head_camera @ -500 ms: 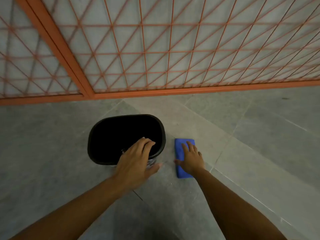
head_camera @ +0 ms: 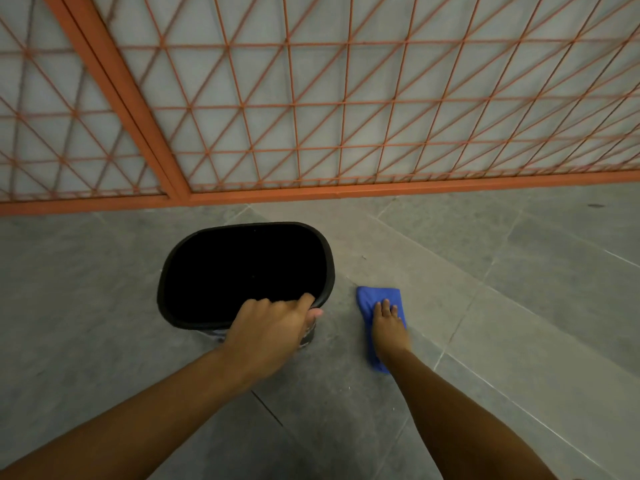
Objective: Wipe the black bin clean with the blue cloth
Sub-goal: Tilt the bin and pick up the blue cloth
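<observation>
Two bare forearms reach in from the near edge of the grey tiled floor [head_camera: 519, 306]. The left hand [head_camera: 268, 329] grips the near rim of the black bin [head_camera: 194, 251], fingers curled over the lip into the opening and thumb against the outside. The right hand [head_camera: 389, 329] lies flat on the blue cloth [head_camera: 379, 296], fingers straight and pressing it to the floor. The cloth is a folded, elongated rectangle of bright blue, lying just right of the bin and apart from it. The bin stands upright, an oval black tub with a rolled rim; its inside is too dark to see. No writing or label is legible anywhere. Beyond the bin, an orange metal lattice fence [head_camera: 346, 133] runs along the floor's far edge.
</observation>
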Demonstrator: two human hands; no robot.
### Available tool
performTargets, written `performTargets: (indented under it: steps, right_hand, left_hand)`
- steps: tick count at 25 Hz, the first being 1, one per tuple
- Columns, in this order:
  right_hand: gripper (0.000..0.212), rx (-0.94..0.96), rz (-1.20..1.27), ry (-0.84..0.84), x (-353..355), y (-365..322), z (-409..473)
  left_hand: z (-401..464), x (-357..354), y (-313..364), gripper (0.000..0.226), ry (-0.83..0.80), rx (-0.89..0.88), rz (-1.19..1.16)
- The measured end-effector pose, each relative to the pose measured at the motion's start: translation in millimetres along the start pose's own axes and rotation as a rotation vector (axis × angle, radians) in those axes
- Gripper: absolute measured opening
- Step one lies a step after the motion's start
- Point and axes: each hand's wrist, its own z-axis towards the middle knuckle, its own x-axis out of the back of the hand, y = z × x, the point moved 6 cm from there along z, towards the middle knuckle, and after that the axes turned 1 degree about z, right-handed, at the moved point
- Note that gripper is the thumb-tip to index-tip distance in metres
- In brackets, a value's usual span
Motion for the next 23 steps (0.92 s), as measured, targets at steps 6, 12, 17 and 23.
performTargets:
  steps: [6,12,17,23]
  right_hand:
    - [0.043,0.016,-0.078,0.067,5.6,-4.0,6.3]
    - [0.024,-0.006,0.295,0.281,30.5,12.1,1.2]
    - [0.020,-0.047,1.350,0.315,53.0,34.6,-20.2]
    - [0.029,-0.149,2.127,-0.064,65.4,28.4,-39.8]
  left_hand:
    - [9.2,3.2,11.2,0.039,-0.056,-0.068,0.093]
    - [18.8,13.9,-15.6,0.035,-0.092,-0.032,0.089]
    - [31.4,21.3,-59.5,0.031,-0.121,0.200,0.008]
    - [50.9,23.5,-102.0,0.038,0.054,0.429,-0.351]
